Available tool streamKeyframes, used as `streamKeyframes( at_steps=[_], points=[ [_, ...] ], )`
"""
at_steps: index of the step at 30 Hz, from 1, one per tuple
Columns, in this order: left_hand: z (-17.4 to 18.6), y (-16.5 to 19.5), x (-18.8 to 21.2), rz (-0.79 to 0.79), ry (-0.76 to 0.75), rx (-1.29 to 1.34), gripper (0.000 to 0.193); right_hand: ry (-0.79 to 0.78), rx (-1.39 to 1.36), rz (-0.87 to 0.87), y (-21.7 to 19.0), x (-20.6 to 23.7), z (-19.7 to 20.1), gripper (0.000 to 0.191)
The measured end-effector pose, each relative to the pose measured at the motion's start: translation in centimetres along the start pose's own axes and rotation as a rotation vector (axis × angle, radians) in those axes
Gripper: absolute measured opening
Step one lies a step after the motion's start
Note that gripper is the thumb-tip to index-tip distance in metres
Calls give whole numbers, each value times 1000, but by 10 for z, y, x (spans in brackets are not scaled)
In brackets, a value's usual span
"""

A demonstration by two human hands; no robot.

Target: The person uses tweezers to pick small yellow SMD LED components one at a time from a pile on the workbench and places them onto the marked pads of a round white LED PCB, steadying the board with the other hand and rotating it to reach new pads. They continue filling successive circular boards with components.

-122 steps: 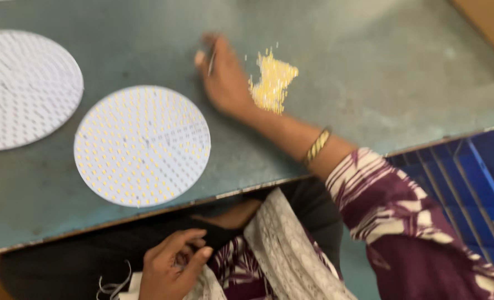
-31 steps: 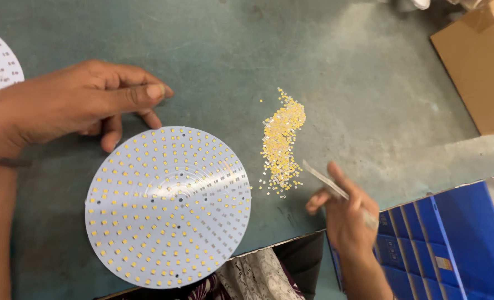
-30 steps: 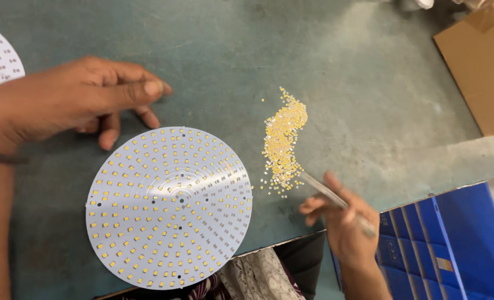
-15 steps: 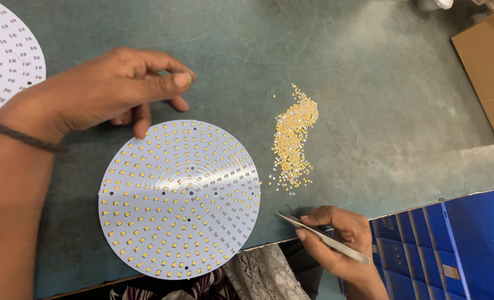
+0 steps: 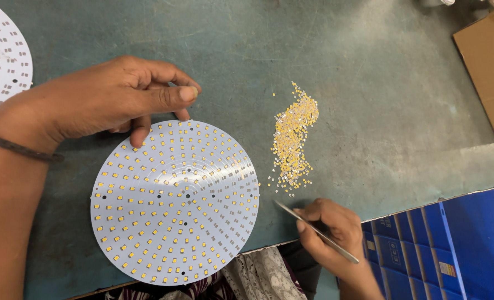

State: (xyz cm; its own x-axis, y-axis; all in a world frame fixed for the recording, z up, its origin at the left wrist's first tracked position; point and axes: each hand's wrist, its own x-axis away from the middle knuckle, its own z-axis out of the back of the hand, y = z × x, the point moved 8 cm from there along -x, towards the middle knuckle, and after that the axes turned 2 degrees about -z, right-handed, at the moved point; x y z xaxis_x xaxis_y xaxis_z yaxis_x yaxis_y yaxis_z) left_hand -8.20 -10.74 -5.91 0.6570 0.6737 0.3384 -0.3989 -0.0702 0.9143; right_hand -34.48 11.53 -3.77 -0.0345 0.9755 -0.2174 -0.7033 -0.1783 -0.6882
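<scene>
A round white board [image 5: 174, 203] studded with small yellow chips lies on the grey-green table [image 5: 369, 66] in front of me. My left hand [image 5: 108, 100] rests at the board's upper left edge, fingertips touching its rim, holding nothing. My right hand [image 5: 327, 233] grips slim metal tweezers [image 5: 313, 230] at the table's near edge, the tips pointing left toward the board's right side. A loose heap of tiny yellow chips [image 5: 294, 139] lies just above the right hand.
A second round white board [image 5: 2, 55] sits at the far left edge. A brown cardboard box [image 5: 488, 66] stands at the right. A blue crate [image 5: 441, 250] is below the table's near edge at lower right.
My right hand with the tweezers has drawn back from the chip heap to the table's near edge. The left hand stays at the board's rim.
</scene>
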Motion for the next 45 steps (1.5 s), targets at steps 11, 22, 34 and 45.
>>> streamKeyframes(
  at_steps=[11,22,34,45],
  points=[
    [1,-2,0,10,18,3,62,183,58,-59,3,-3,-6,15],
    [1,1,-2,-81,-36,-6,63,190,27,-34,-8,6,-14,13],
    [10,10,18,-109,27,-101,74,99,-41,246,-76,18,-73,16],
    [10,9,19,-79,44,-112,71,112,32,236,-82,21,-78,15]
  ],
)
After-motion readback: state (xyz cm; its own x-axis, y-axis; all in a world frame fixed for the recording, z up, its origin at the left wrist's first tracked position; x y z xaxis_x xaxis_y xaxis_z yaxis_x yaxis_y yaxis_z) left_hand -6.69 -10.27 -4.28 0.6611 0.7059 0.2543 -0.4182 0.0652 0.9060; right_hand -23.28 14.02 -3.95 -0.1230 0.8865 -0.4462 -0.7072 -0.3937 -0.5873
